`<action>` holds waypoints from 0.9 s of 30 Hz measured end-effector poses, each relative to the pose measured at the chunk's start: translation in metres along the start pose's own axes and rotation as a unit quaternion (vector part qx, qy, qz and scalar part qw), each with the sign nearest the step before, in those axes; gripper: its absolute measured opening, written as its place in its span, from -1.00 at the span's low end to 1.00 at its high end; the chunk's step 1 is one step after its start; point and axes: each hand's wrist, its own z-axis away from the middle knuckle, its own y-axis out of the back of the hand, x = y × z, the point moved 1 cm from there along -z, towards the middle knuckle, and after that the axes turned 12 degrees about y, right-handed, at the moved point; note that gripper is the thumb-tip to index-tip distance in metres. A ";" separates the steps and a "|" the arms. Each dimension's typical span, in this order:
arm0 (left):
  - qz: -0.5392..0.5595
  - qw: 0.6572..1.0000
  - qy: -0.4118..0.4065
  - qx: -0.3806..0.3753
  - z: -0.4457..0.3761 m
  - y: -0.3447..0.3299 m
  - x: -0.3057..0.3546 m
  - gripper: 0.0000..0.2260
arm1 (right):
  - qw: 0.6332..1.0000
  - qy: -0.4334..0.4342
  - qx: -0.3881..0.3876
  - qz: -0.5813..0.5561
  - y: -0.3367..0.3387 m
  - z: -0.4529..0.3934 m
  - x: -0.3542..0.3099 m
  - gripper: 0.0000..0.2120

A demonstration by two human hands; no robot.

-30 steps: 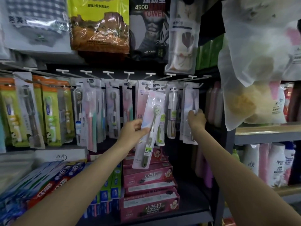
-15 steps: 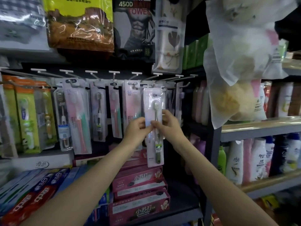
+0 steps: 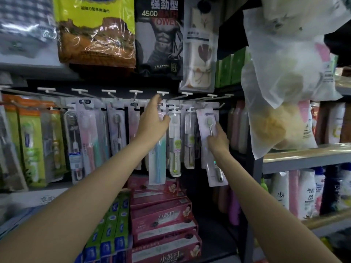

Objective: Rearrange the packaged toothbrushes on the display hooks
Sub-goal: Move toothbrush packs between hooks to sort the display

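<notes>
A row of white display hooks (image 3: 163,93) runs across the dark shelf back, with several packaged toothbrushes hanging from them. My right hand (image 3: 218,139) grips a pale pink carded toothbrush pack (image 3: 208,130) with a green-headed brush, held tilted at the right end of the row. My left hand (image 3: 154,118) reaches up with straight fingers toward the top of the packs on a middle hook, fingertips near the hook's tag. Below it hangs a blue toothbrush pack (image 3: 157,164), and next to that a clear tube pack (image 3: 175,141).
Pink toothpaste boxes (image 3: 163,217) and green ones (image 3: 112,224) are stacked below the hooks. Towel packs (image 3: 95,31) hang above. A large plastic bag with sponges (image 3: 284,92) hangs at the right, close to my right hand. Bottles (image 3: 307,194) fill the right shelves.
The pink pack passed from my left hand to my right hand, which carried it to the right end of the row. My left hand let go and rose toward a middle hook.
</notes>
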 end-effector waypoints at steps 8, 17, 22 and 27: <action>-0.068 0.997 -0.040 0.011 0.012 -0.017 -0.010 -0.46 | 0.998 0.000 0.056 -0.020 0.001 -0.024 0.001 -0.34; -0.170 0.982 -0.082 0.005 0.014 -0.006 -0.016 -0.56 | 0.985 0.002 0.115 0.128 -0.011 -0.007 0.022 -0.51; -0.208 0.974 -0.088 -0.006 0.013 -0.001 -0.016 -0.54 | 0.968 0.105 0.134 0.184 -0.032 0.016 0.036 -0.49; -0.214 0.972 -0.094 0.004 0.012 -0.001 -0.018 -0.54 | 0.979 0.070 0.122 0.149 -0.034 0.015 0.036 -0.46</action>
